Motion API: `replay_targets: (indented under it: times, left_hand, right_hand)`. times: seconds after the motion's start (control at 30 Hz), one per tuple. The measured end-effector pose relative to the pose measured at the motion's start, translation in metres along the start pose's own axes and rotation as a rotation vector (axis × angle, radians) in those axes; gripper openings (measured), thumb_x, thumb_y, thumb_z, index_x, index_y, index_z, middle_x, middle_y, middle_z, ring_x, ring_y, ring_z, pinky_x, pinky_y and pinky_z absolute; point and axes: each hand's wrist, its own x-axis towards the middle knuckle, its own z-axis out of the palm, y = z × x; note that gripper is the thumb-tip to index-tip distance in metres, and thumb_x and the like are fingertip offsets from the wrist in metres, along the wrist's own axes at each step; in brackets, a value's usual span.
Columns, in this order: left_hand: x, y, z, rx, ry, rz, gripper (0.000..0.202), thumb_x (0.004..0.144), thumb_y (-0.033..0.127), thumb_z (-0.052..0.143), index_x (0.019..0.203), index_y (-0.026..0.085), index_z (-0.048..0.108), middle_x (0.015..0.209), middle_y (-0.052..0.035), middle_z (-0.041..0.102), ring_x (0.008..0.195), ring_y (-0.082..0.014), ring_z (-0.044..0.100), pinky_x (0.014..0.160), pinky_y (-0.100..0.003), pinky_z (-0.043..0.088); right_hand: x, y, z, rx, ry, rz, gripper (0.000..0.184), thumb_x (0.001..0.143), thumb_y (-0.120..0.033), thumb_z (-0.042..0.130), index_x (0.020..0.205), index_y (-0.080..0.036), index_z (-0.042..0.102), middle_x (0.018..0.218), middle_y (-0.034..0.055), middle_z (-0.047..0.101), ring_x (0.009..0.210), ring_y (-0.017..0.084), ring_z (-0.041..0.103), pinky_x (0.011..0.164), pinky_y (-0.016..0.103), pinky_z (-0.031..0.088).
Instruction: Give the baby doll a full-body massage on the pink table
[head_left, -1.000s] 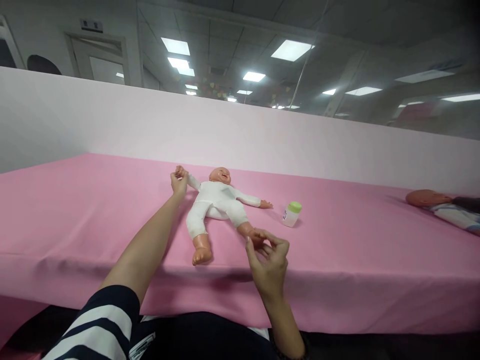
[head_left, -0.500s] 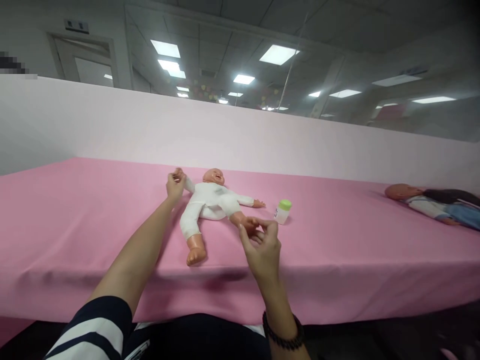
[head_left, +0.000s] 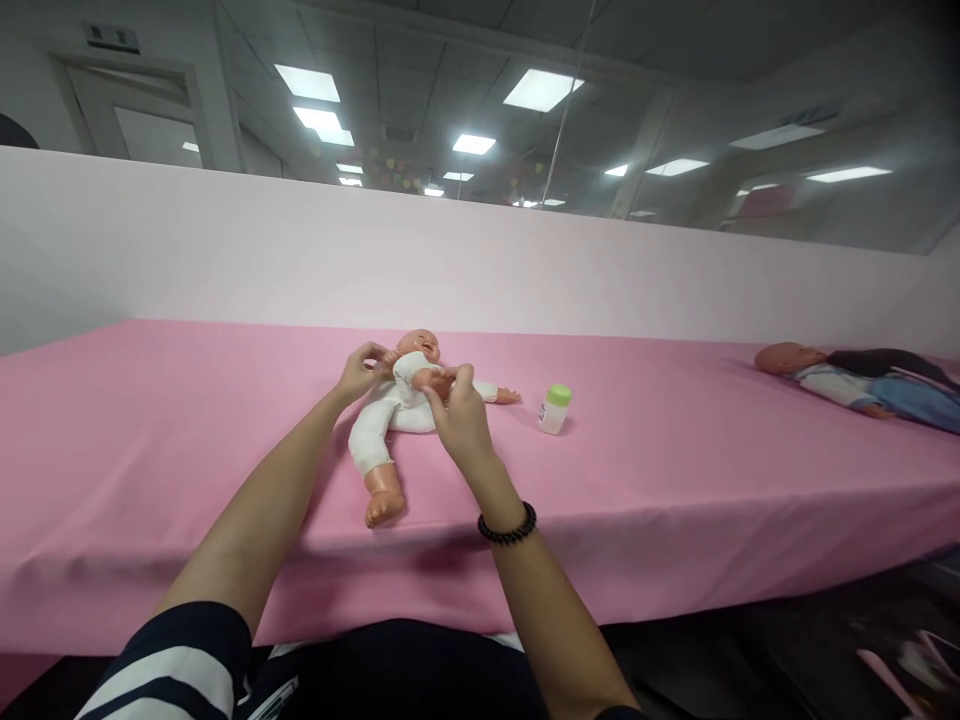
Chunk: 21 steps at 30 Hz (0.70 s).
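A baby doll (head_left: 373, 432) in a white suit lies on its back on the pink-covered table (head_left: 637, 470), its head toward the wall. My left hand (head_left: 361, 372) is closed round the doll's hand on the left, which is bent in beside its head. In my right hand (head_left: 461, 415) is the doll's foot on the right, raised over its belly with the leg folded up. The doll's other leg points toward me, and its other arm stretches out to the right. A small clear bottle with a green cap (head_left: 556, 410) stands to the right of the doll.
A second doll (head_left: 847, 380) in a light top and blue trousers lies at the table's far right. Behind the table runs a low white wall (head_left: 450, 260) with glass above it. The table's front edge is close to my body.
My right hand has lifted the doll's foot up and inward over its belly. My left hand has brought the doll's arm in from the side toward its head. The view has shifted slightly.
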Motion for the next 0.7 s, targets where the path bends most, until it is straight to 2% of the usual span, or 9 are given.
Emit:
replay_targets:
  times: [0.03,0.1,0.2,0.3,0.37,0.47,0.53,0.6,0.7]
  left_hand:
    - [-0.001,0.002,0.004,0.029,-0.045,-0.006,0.033,0.059,0.029,0.079,0.085,0.020,0.061,0.091,-0.0037,0.067,0.091,-0.0209,0.063,0.079,-0.032,0.049]
    - [0.000,0.001,0.006,0.030,-0.005,-0.022,0.033,0.061,0.029,0.079,0.087,0.020,0.061,0.094,-0.0040,0.067,0.093,-0.0210,0.063,0.081,-0.033,0.049]
    - [0.007,-0.011,-0.005,-0.056,0.246,-0.104,0.034,0.067,0.028,0.076,0.095,0.021,0.056,0.101,-0.0054,0.066,0.097,-0.0198,0.063,0.087,-0.033,0.050]
    - [0.012,-0.027,-0.028,-0.052,0.503,-0.356,0.032,0.075,0.028,0.070,0.098,0.022,0.049,0.102,-0.0062,0.064,0.098,-0.0204,0.065,0.086,-0.034,0.051]
    - [0.010,-0.036,-0.046,0.010,0.584,-0.519,0.030,0.075,0.027,0.068,0.096,0.023,0.047,0.098,-0.0063,0.063,0.098,-0.0246,0.065,0.085,-0.038,0.052]
    - [0.000,-0.042,-0.066,0.233,0.582,-0.676,0.037,0.068,0.028,0.073,0.093,0.024,0.045,0.095,-0.0099,0.063,0.105,-0.0361,0.063,0.089,-0.051,0.048]
    - [-0.005,-0.039,-0.074,0.457,0.542,-0.750,0.041,0.067,0.033,0.075,0.092,0.024,0.044,0.099,-0.0148,0.064,0.115,-0.0429,0.058,0.097,-0.058,0.040]
    - [-0.007,-0.036,-0.076,0.611,0.503,-0.789,0.041,0.069,0.038,0.074,0.091,0.023,0.043,0.107,-0.0194,0.064,0.124,-0.0457,0.052,0.103,-0.062,0.031]
    - [-0.007,-0.038,-0.075,0.627,0.524,-0.792,0.038,0.068,0.032,0.072,0.090,0.021,0.043,0.121,-0.0243,0.061,0.133,-0.0472,0.043,0.108,-0.065,0.023]
  right_hand:
    - [0.006,-0.001,0.005,-0.006,-0.011,-0.015,0.024,0.091,-0.035,0.059,0.104,-0.023,0.042,0.109,0.0160,0.070,0.098,0.031,0.071,0.081,0.045,0.059]
    - [0.007,-0.002,0.005,-0.009,0.002,-0.024,0.025,0.090,-0.035,0.060,0.103,-0.023,0.042,0.105,0.0142,0.071,0.095,0.030,0.072,0.079,0.044,0.060]
    - [-0.016,-0.005,-0.017,0.015,0.073,0.025,0.031,0.088,-0.039,0.065,0.103,-0.023,0.044,0.104,0.0124,0.071,0.091,0.027,0.073,0.073,0.039,0.061]
    - [-0.060,-0.007,-0.048,0.050,0.121,0.085,0.035,0.088,-0.043,0.070,0.106,-0.022,0.048,0.108,0.0119,0.072,0.089,0.024,0.074,0.070,0.033,0.062]
    - [-0.093,-0.005,-0.060,0.052,0.156,0.118,0.037,0.089,-0.043,0.071,0.111,-0.021,0.052,0.109,0.0116,0.072,0.089,0.022,0.075,0.072,0.031,0.064]
    - [-0.133,0.003,-0.060,-0.010,0.168,0.137,0.036,0.093,-0.040,0.067,0.121,-0.020,0.056,0.112,0.0114,0.071,0.088,0.020,0.074,0.071,0.029,0.064]
    - [-0.148,0.011,-0.053,-0.084,0.163,0.085,0.034,0.097,-0.037,0.063,0.125,-0.020,0.057,0.115,0.0115,0.070,0.092,0.020,0.074,0.074,0.030,0.064]
    - [-0.155,0.016,-0.047,-0.169,0.159,-0.022,0.032,0.098,-0.033,0.061,0.127,-0.020,0.057,0.117,0.0116,0.070,0.099,0.022,0.072,0.082,0.034,0.064]
    - [-0.156,0.016,-0.050,-0.249,0.093,-0.128,0.033,0.095,-0.033,0.065,0.125,-0.021,0.059,0.113,0.0113,0.070,0.101,0.025,0.069,0.088,0.040,0.061]
